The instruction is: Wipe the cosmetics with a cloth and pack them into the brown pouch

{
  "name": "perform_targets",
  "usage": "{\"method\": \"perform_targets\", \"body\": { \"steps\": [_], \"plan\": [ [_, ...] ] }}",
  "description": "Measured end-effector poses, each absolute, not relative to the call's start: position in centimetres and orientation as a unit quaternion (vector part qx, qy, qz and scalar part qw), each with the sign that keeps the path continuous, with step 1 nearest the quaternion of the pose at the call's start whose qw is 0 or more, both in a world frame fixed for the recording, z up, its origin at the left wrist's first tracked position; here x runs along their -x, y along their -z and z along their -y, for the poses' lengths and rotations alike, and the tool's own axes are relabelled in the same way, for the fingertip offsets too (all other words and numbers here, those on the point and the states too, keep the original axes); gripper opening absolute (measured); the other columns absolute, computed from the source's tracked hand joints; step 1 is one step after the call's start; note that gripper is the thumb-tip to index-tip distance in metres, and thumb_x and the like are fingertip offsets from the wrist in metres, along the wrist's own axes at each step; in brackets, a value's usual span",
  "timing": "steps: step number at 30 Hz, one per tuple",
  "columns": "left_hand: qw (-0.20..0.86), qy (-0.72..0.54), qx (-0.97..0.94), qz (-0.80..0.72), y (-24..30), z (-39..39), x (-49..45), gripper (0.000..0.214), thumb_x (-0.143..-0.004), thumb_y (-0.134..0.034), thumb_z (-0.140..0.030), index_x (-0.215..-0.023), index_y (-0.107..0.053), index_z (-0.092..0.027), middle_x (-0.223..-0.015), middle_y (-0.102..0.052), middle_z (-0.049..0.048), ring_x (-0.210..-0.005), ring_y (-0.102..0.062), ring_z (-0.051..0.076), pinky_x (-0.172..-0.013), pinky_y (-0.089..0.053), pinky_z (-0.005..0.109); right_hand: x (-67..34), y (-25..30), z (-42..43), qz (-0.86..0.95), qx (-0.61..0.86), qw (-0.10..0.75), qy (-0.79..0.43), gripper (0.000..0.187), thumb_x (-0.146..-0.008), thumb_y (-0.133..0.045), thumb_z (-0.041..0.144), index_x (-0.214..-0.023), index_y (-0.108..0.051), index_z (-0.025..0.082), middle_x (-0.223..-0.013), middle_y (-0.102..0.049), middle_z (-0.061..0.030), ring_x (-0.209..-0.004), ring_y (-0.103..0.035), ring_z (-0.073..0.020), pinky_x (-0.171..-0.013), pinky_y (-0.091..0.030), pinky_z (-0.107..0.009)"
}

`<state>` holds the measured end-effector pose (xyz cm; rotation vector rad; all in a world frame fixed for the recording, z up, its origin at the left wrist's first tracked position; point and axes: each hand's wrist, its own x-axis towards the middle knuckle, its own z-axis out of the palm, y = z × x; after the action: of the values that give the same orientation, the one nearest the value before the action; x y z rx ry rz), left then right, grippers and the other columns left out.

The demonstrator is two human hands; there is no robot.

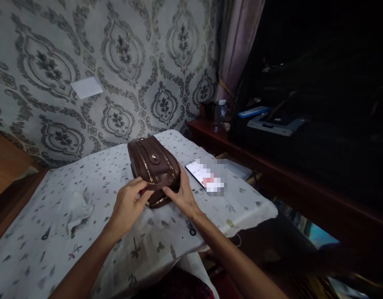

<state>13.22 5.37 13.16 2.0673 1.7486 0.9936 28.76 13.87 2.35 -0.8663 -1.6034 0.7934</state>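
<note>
A brown leather bag (150,160) with gold zippers and a snap tab lies on a white patterned cloth (107,166). My left hand (129,203) is at the bag's near left end, its thumb and fingers closed on the bag's strap handle (160,184). My right hand (183,193) rests against the near right side of the bag, fingers stretched along its side and thumb by the handle. The right fingertips are partly hidden behind the bag. To the right of the bag lies a lit phone (199,174), partly blurred out.
A crumpled white tissue or cloth (81,209) lies on the left. Along the right stands a dark red wooden desk (206,128) with a plastic bottle (220,114) and a blue and grey item (272,122). Patterned wallpaper and a paper (87,87) are behind.
</note>
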Motion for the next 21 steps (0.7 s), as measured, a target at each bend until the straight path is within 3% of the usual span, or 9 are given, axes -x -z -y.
{"method": "perform_targets", "body": {
  "steps": [6,13,18,21],
  "plan": [
    [0.064,-0.344,-0.719,-0.601,-11.2,-4.7,-13.1,0.022,-0.093,-0.049,-0.026,-0.084,-0.069,-0.021,-0.088,-0.065,0.0041,-0.086,-0.064,0.019,-0.074,-0.049,0.029,-28.8,-2.3,-14.0,0.679,0.362,0.544,-0.333,0.089,-0.082,-0.066,0.053,-0.154,-0.024,0.020,-0.156,-0.036,-0.0148,-0.145,-0.032,-0.0315,-0.120,-0.026,-0.053],
    [-0.086,-0.289,-0.769,-0.563,-10.3,-4.3,-13.3,0.021,-0.095,-0.047,-0.021,-0.096,-0.068,-0.022,-0.085,-0.063,0.0032,-0.082,-0.060,0.019,-0.071,-0.046,0.031,-28.8,-2.7,-13.6,0.669,0.361,0.557,-0.335,0.091,-0.081,-0.065,0.059,-0.153,-0.028,0.016,-0.152,-0.041,-0.0170,-0.142,-0.037,-0.0323,-0.118,-0.029,-0.051],
    [-0.192,-0.217,-0.777,-0.559,-10.8,-4.6,-14.4,0.016,-0.092,-0.047,-0.019,-0.094,-0.063,-0.020,-0.089,-0.062,0.0076,-0.085,-0.055,0.026,-0.075,-0.045,0.039,-29.0,-2.6,-13.6,0.666,0.376,0.552,-0.332,0.094,-0.078,-0.068,0.059,-0.153,-0.029,0.017,-0.152,-0.042,-0.0168,-0.141,-0.038,-0.0332,-0.118,-0.030,-0.052],
    [-0.234,-0.217,-0.768,-0.555,-11.7,-5.1,-15.7,0.022,-0.087,-0.050,-0.013,-0.107,-0.059,-0.017,-0.100,-0.062,0.0108,-0.094,-0.054,0.029,-0.081,-0.044,0.042,-29.0,-2.3,-13.7,0.663,0.381,0.551,-0.334,0.093,-0.078,-0.071,0.055,-0.153,-0.029,0.020,-0.152,-0.042,-0.0150,-0.142,-0.038,-0.0321,-0.118,-0.031,-0.052]
  ]
}}
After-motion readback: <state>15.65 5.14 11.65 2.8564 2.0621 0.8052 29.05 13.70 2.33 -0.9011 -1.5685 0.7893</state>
